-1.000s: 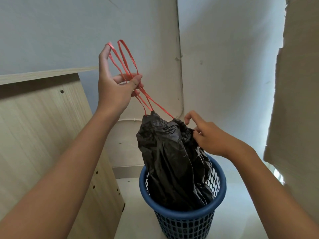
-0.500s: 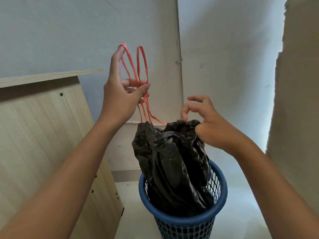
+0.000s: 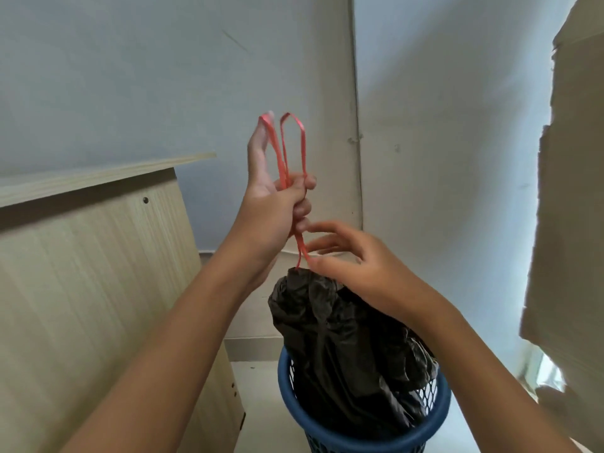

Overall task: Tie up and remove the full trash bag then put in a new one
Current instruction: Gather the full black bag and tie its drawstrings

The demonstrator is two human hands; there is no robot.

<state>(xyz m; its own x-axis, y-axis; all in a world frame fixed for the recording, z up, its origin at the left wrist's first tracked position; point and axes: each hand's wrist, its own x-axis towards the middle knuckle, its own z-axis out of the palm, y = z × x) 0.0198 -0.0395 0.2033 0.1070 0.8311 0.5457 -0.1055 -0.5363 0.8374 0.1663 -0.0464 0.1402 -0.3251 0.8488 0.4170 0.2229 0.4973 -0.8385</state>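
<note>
Above the round blue plastic mesh bin [image 3: 366, 429], the crumpled black plastic trash bag [image 3: 340, 338] hangs partly lifted, its lower half inside the bin. The left hand [image 3: 277, 201] is clenched around the thin red drawstring loops [image 3: 287, 148], holding them high, apparently to cinch the bag's mouth. The right hand [image 3: 346, 263], fingers loosely curled, pinches the strings just above the gathered neck, probably to steady them for knotting.

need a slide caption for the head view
Left hand holds the red drawstrings up while the right hand pinches them at the neck of the black bag in the blue bin.
</note>
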